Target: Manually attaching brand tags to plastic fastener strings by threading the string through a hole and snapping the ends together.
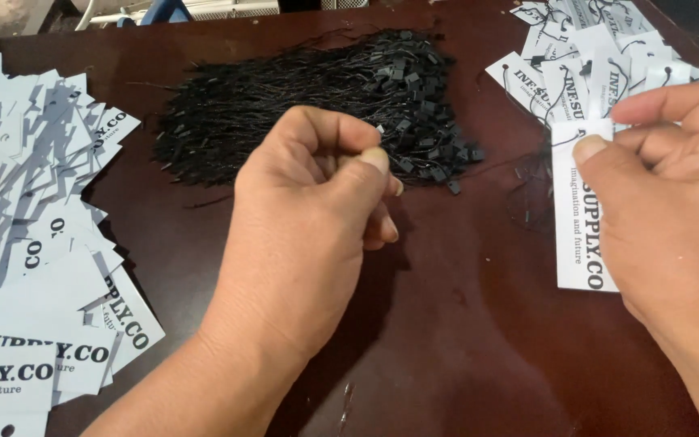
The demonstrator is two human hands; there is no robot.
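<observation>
Grip: right hand (673,202) pinches white tag (580,218); left hand (309,210) pinches black string (381,129).

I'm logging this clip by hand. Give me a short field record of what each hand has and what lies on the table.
left hand: pinched on a black string
right hand: holds a white paper tag
middle: heap of black strings
left side: loose white tags
top right: strung tags
surface: dark brown table

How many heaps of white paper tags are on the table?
2: a big heap of white paper tags at the left edge, a smaller heap top right. One more tag is in the right hand.
</observation>
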